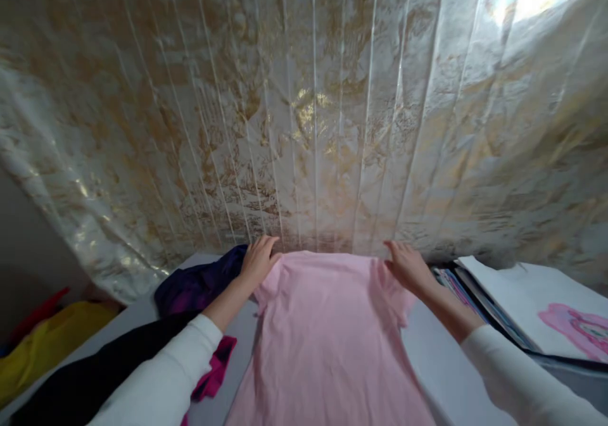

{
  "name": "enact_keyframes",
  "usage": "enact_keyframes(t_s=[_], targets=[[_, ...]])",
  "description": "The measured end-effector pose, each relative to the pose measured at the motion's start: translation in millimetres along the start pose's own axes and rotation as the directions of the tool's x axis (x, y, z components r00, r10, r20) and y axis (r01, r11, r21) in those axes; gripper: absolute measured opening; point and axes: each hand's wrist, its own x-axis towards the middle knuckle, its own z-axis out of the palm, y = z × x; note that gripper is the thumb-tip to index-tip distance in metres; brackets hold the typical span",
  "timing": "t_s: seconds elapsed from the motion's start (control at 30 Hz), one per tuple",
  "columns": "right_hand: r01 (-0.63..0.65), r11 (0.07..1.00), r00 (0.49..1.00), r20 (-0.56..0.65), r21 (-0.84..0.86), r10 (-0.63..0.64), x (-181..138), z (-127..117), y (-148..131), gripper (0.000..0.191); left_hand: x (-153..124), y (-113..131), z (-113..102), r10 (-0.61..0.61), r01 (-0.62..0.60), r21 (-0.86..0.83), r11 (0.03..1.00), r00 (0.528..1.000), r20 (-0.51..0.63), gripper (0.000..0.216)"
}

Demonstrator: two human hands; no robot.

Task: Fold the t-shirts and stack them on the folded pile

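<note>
A pink T-shirt point(327, 337) lies flat on a grey table point(427, 363), its shoulders pointing away from me. My left hand point(259, 263) rests on the shirt's left shoulder with fingers curled over the cloth edge. My right hand point(407, 266) lies on the right shoulder, fingers stretched along the top edge. Both arms wear white sleeves.
A shiny gold-and-white curtain point(304, 109) hangs right behind the table. Dark purple point(199, 283), black point(95, 375) and magenta point(216, 366) clothes lie at the left, a yellow cloth point(47, 347) beyond. At the right lies a stack of folded garments topped by a white one with a pink print point(546, 312).
</note>
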Motion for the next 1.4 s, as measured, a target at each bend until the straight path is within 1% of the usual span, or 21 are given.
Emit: enact_keyframes(t_s=[0.07, 0.1, 0.17, 0.2, 0.27, 0.3, 0.37, 0.43, 0.6, 0.7, 0.8, 0.87, 0.93, 1.0, 1.03, 1.07, 1.13, 1.2, 1.27, 1.33, 1.4], targets=[[0.063, 0.998, 0.995, 0.079, 0.005, -0.063, -32, 27, -19, 0.042, -25, 12, 31, 0.055, -0.055, 0.004, 0.998, 0.995, 0.082, 0.043], [0.107, 0.994, 0.987, 0.122, 0.021, -0.108, -51, 40, -29, 0.045, -39, 18, 44, 0.088, -0.088, -0.004, 0.996, 0.987, 0.133, 0.046], [0.195, 0.979, 0.958, 0.201, 0.056, -0.203, -91, 62, -47, 0.046, -66, 26, 66, 0.141, -0.139, -0.022, 0.990, 0.963, 0.230, 0.046], [0.219, 0.974, 0.943, 0.243, 0.062, -0.227, -110, 73, -54, 0.048, -78, 27, 75, 0.152, -0.151, -0.024, 0.988, 0.951, 0.268, 0.044], [0.208, 0.977, 0.930, 0.303, 0.035, -0.209, -137, 91, -59, 0.052, -96, 24, 87, 0.153, -0.157, -0.011, 0.988, 0.936, 0.316, 0.042], [0.188, 0.982, 0.930, 0.320, 0.009, -0.181, -144, 99, -58, 0.055, -102, 20, 90, 0.147, -0.155, 0.000, 0.988, 0.933, 0.328, 0.043], [0.148, 0.988, 0.934, 0.334, -0.042, -0.126, -145, 109, -51, 0.059, -106, 12, 94, 0.138, -0.155, 0.021, 0.988, 0.931, 0.339, 0.047], [0.138, 0.988, 0.932, 0.346, -0.063, -0.108, -133, 115, -41, 0.060, -103, 4, 96, 0.133, -0.154, 0.036, 0.987, 0.932, 0.338, 0.048], [0.175, 0.984, 0.928, 0.341, -0.039, -0.151, -96, 123, -21, 0.056, -86, -4, 101, 0.117, -0.139, 0.049, 0.989, 0.943, 0.312, 0.046], [0.198, 0.980, 0.927, 0.329, -0.021, -0.180, -89, 124, -20, 0.052, -80, -2, 97, 0.115, -0.132, 0.037, 0.991, 0.947, 0.299, 0.044], [0.219, 0.976, 0.925, 0.318, -0.003, -0.207, -104, 114, -35, 0.053, -91, 6, 81, 0.141, -0.151, 0.009, 0.989, 0.944, 0.298, 0.045], [0.270, 0.962, 0.910, 0.314, 0.048, -0.272, -128, 100, -53, 0.055, -113, 14, 66, 0.173, -0.176, -0.016, 0.984, 0.937, 0.304, 0.048], [0.350, 0.923, 0.871, 0.307, 0.160, -0.384, -158, 82, -72, 0.057, -145, 20, 51, 0.197, -0.194, -0.040, 0.980, 0.927, 0.319, 0.051], [0.387, 0.896, 0.830, 0.341, 0.220, -0.442, -186, 67, -86, 0.061, -177, 23, 39, 0.224, -0.218, -0.059, 0.974, 0.904, 0.364, 0.053], [0.389, 0.893, 0.820, 0.357, 0.225, -0.448, -196, 61, -89, 0.063, -191, 23, 34, 0.241, -0.236, -0.061, 0.970, 0.887, 0.393, 0.054], [0.380, 0.899, 0.820, 0.371, 0.216, -0.436, -204, 56, -89, 0.063, -202, 20, 31, 0.255, -0.255, -0.056, 0.965, 0.873, 0.417, 0.056], [0.353, 0.918, 0.834, 0.384, 0.183, -0.397, -211, 52, -83, 0.063, -216, 13, 28, 0.275, -0.290, -0.035, 0.956, 0.855, 0.439, 0.057], [0.339, 0.927, 0.842, 0.387, 0.162, -0.375, -212, 52, -74, 0.063, -220, 5, 27, 0.295, -0.321, -0.013, 0.947, 0.853, 0.432, 0.058], [0.353, 0.922, 0.839, 0.383, 0.158, -0.387, -212, 51, -66, 0.064, -219, 0, 27, 0.307, -0.342, 0.009, 0.939, 0.853, 0.423, 0.059], [0.357, 0.924, 0.849, 0.367, 0.136, -0.382, -215, 51, -62, 0.066, -219, 3, 26, 0.303, -0.346, 0.028, 0.938, 0.855, 0.420, 0.059], [0.344, 0.933, 0.869, 0.341, 0.105, -0.359, -220, 50, -61, 0.068, -223, 13, 24, 0.308, -0.346, 0.012, 0.938, 0.850, 0.427, 0.059]])
